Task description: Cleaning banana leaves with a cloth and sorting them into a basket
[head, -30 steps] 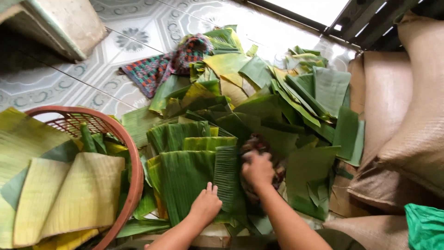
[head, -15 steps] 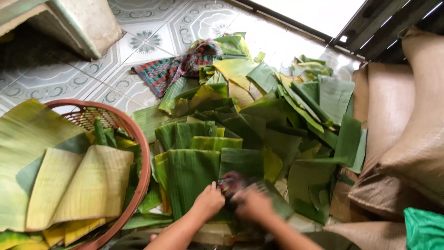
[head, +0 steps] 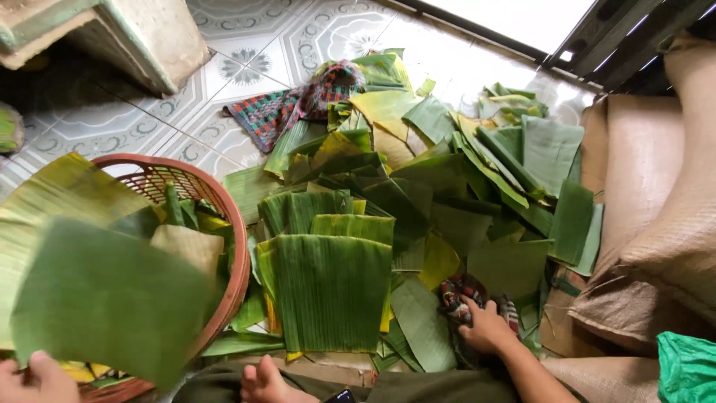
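1. In the head view, the person's left hand (head: 37, 377) sits at the bottom left corner, fingers closed on the lower edge of a large green banana leaf piece (head: 108, 302), which is blurred and held over a round reddish-brown woven basket (head: 233, 246).
2. The basket already holds flat leaf pieces, pale yellow-green ones among them, stacked inside its rim.
3. The right hand (head: 485, 328) rests low on the floor at the lower right, palm down, fingers bent onto a dark red-and-black patterned cloth (head: 459, 291); whether it grips the cloth or only presses on it cannot be told.
4. Between the two hands lies a neat stack of squared-off ribbed green leaf sheets (head: 328, 287), just beside the basket.
5. Beyond it a loose heap of green and yellowing leaf pieces (head: 447, 164) spreads across the patterned tiled floor (head: 246, 45).
6. A checked multicoloured cloth (head: 291, 104) lies at the heap's far edge.
7. Brown woven sacks (head: 656, 224) stand along the right side, with a bright green bag (head: 686, 369) at the lower right corner.
8. A bare foot (head: 261, 382) shows at the bottom edge.
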